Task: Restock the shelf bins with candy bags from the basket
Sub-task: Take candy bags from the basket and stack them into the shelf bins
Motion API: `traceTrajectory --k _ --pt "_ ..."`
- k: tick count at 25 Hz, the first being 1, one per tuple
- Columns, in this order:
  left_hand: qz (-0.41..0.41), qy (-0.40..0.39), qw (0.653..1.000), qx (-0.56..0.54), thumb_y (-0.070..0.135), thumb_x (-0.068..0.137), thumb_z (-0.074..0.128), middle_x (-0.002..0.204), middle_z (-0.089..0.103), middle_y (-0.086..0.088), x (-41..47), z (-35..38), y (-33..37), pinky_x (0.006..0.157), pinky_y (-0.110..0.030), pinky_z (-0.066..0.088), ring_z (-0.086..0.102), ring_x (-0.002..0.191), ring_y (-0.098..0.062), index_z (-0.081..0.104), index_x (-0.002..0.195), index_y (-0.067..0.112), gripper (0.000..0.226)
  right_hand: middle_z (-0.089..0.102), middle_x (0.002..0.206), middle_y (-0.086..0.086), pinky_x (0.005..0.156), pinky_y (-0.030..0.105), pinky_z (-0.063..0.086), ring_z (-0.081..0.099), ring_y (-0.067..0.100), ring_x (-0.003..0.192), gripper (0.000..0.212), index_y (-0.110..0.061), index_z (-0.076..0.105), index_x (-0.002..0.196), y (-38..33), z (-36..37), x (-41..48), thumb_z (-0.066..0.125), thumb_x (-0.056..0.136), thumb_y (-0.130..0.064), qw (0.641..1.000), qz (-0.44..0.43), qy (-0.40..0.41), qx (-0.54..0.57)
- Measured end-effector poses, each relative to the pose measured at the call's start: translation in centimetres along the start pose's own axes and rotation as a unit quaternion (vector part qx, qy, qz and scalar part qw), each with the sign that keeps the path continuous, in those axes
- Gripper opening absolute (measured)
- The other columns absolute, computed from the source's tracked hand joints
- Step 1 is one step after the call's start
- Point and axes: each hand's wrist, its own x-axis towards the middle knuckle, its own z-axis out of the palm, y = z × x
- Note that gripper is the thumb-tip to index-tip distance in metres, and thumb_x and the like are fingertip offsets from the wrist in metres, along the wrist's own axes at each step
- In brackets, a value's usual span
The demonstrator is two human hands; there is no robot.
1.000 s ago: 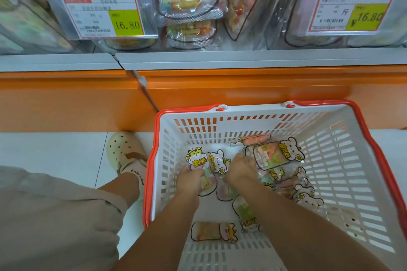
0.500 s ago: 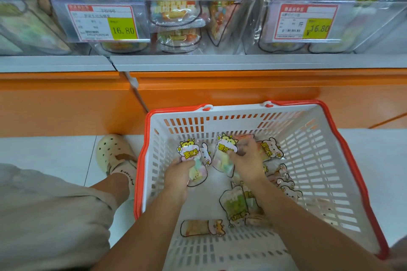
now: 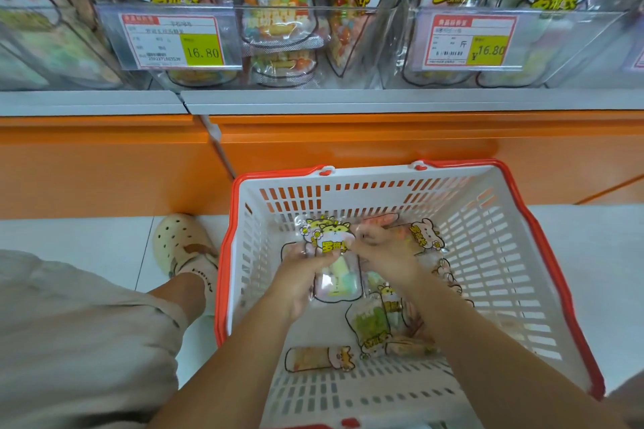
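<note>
Two hands in a shopping basket, gathering a candy bag below the shelf bins.

The left grip (image 3: 296, 284) is clenched round a clear candy bag with a yellow hamster header and pastel sweets (image 3: 336, 272), holding it upright above the floor of the white slotted plastic basket with an orange-red rim (image 3: 543, 254). The right grip (image 3: 386, 251) has its fingers curled at that header's right edge, and a pink-headed bag of orange sweets (image 3: 423, 237) shows just behind it; which bag it grasps cannot be told. A green-sweet bag (image 3: 371, 324) and a sideways bag (image 3: 319, 359) lie on the basket floor. The clear plastic shelf bins (image 3: 348, 45) above carry yellow 16.80 price tags (image 3: 202, 50).
</note>
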Motion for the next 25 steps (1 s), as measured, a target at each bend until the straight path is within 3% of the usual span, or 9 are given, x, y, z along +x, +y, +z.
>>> traceTrajectory --k 2,3,6,9,12,18,20,22,25 --pt "0.028 0.075 0.997 0.004 0.011 0.082 0.076 0.111 0.071 -0.002 -0.1 -0.2 0.1 0.07 -0.028 0.054 0.067 0.099 -0.016 0.061 0.115 0.015 0.037 0.067 0.086 0.004 0.072 0.032 0.054 0.062 0.016 0.074 0.017 -0.016 0.064 0.101 0.3 -1.3 1.1 0.051 0.099 -0.026 0.993 0.073 0.043 -0.082" --pt "0.03 0.117 0.993 -0.011 0.011 0.082 0.076 0.106 0.071 0.0 0.1 -0.7 0.0 0.064 -0.027 0.053 0.067 0.091 -0.013 0.063 0.109 0.018 0.031 0.067 0.092 0.009 0.076 0.032 0.052 0.06 0.018 0.076 0.024 -0.008 0.065 0.108 0.9 -2.7 1.6 0.049 0.099 -0.023 0.971 0.113 0.045 -0.207" --pt "0.015 0.171 0.985 -0.032 0.016 0.081 0.077 0.098 0.07 0.0 0.4 -1.4 -0.1 0.064 -0.031 0.055 0.066 0.083 -0.014 0.062 0.095 0.021 0.021 0.06 0.092 0.002 0.072 0.023 0.044 0.051 0.015 0.076 0.032 -0.008 0.064 0.118 3.3 -5.5 1.4 0.047 0.098 -0.025 0.885 0.167 0.015 -0.434" --pt "0.013 0.146 0.989 -0.016 0.015 0.08 0.078 0.098 0.072 -0.004 0.4 -0.9 -0.5 0.063 -0.035 0.058 0.069 0.086 -0.02 0.064 0.093 0.019 0.02 0.048 0.116 0.006 0.082 0.028 0.048 0.055 0.018 0.094 0.035 -0.016 0.052 0.131 4.8 -3.9 1.0 0.043 0.1 -0.03 0.887 0.153 0.04 -0.435" --pt "0.01 0.162 0.987 -0.015 0.015 0.078 0.08 0.101 0.072 -0.004 0.3 -1.0 -0.7 0.082 -0.044 0.058 0.069 0.095 -0.024 0.064 0.093 0.02 0.022 0.026 0.141 0.02 0.094 0.042 0.045 0.043 0.037 0.123 0.052 -0.031 0.029 0.142 5.3 -1.8 1.0 0.05 0.095 -0.04 0.851 0.172 0.064 -0.493" --pt "0.008 0.155 0.988 -0.013 0.018 0.079 0.08 0.097 0.071 -0.001 -0.2 -0.9 -0.7 0.069 -0.034 0.057 0.067 0.092 -0.02 0.063 0.092 0.022 0.022 0.012 0.152 0.034 0.108 0.044 0.033 0.027 0.042 0.14 0.127 -0.027 -0.022 0.149 5.5 0.0 1.4 0.058 0.067 -0.081 0.798 0.244 0.044 -0.549" --pt "0.008 0.154 0.988 -0.011 0.018 0.08 0.079 0.095 0.07 0.002 -0.2 -0.9 -0.8 0.068 -0.031 0.054 0.065 0.088 -0.016 0.061 0.09 0.023 0.021 0.04 0.14 0.024 0.094 0.039 0.043 0.047 0.034 0.126 0.12 -0.023 -0.008 0.151 5.7 0.8 1.4 0.059 0.068 -0.078 0.797 0.215 0.087 -0.558" --pt "0.01 0.157 0.988 -0.007 0.017 0.08 0.079 0.093 0.069 0.003 -0.2 -1.0 -0.8 0.07 -0.03 0.052 0.064 0.084 -0.013 0.062 0.089 0.023 0.019 0.056 0.12 0.01 0.084 0.036 0.042 0.057 0.027 0.108 0.089 -0.019 0.019 0.141 6.7 1.4 1.2 0.062 0.077 -0.062 0.81 0.145 0.156 -0.547" --pt "0.016 0.158 0.987 -0.015 0.014 0.081 0.078 0.092 0.07 0.004 -0.3 -1.2 -0.9 0.063 -0.027 0.05 0.063 0.079 -0.01 0.064 0.092 0.022 0.02 0.059 0.116 0.007 0.09 0.038 0.038 0.055 0.025 0.111 0.063 -0.014 0.039 0.127 6.9 1.7 0.9 0.064 0.082 -0.051 0.838 0.13 0.175 -0.501"
